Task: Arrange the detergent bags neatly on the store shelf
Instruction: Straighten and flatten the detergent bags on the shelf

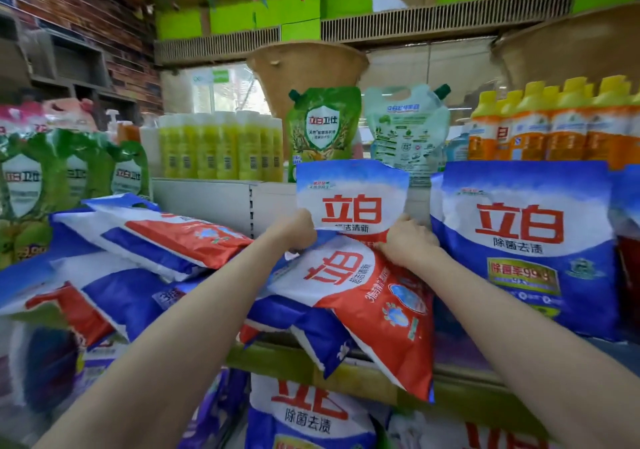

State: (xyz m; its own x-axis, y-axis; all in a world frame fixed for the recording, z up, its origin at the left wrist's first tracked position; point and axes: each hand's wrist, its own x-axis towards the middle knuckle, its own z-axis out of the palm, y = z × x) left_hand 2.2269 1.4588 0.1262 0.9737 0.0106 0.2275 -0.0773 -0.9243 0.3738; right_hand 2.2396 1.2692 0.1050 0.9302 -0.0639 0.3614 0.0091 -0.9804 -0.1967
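An upright white, blue and red detergent bag (351,194) stands at the middle of the shelf. My left hand (294,228) grips its lower left edge and my right hand (407,240) grips its lower right edge. In front of it a red and white bag (377,310) lies tilted, hanging over the shelf's front edge (277,358). To the left several more bags (156,237) lie flat in a loose heap. On the right a larger blue bag (526,247) stands upright.
The upper shelf holds yellow-green bottles (221,145), a green pouch (323,126), a pale pouch (405,129) and orange bottles (554,126). Green pouches (69,171) stand at the left. More detergent bags (308,414) sit on the shelf below.
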